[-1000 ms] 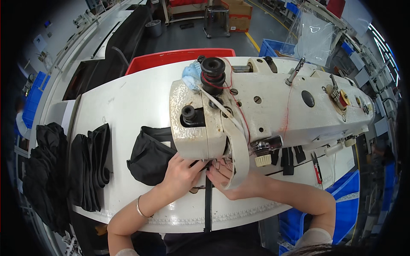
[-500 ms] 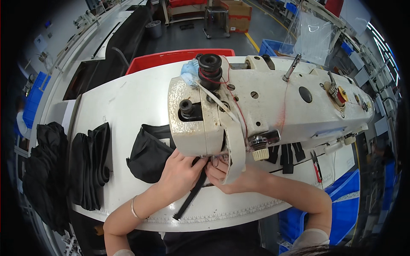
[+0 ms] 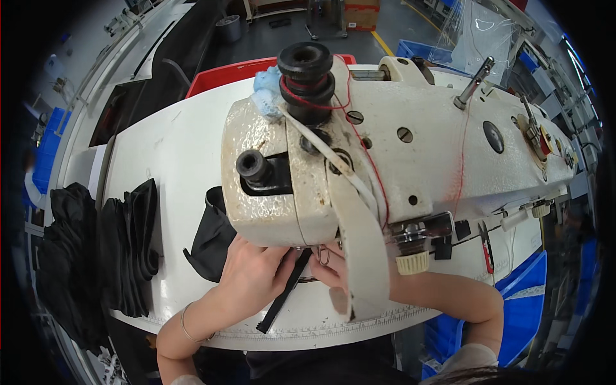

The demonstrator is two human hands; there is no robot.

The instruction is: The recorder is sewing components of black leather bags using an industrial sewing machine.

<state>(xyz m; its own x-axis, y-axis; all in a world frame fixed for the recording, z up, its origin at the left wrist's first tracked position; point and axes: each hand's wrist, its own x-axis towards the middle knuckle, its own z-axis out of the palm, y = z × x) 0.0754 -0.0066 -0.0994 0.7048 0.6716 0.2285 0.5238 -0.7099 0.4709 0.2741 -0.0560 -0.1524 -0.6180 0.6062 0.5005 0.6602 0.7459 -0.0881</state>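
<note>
Below the head of a white sewing machine, both my hands work close together at a narrow black strip. My left hand has its fingers bent and closed at the strip's upper end, the tips partly under the machine. A black fabric piece lies just beyond it, partly hidden by the machine head. My right hand pinches at the strip's other side, near a small metal hook; a pale hanging flap covers much of it. The needle area is hidden.
Two stacks of black fabric, one folded and one loose, are at the left. Red-handled snips lie at the right of the white table. A blue bin stands below its right edge; a red bin is behind.
The machine head looks larger and nearer, as my view has shifted closer. More of the black fabric piece and my right hand is covered. Both hands stay at the strip.
</note>
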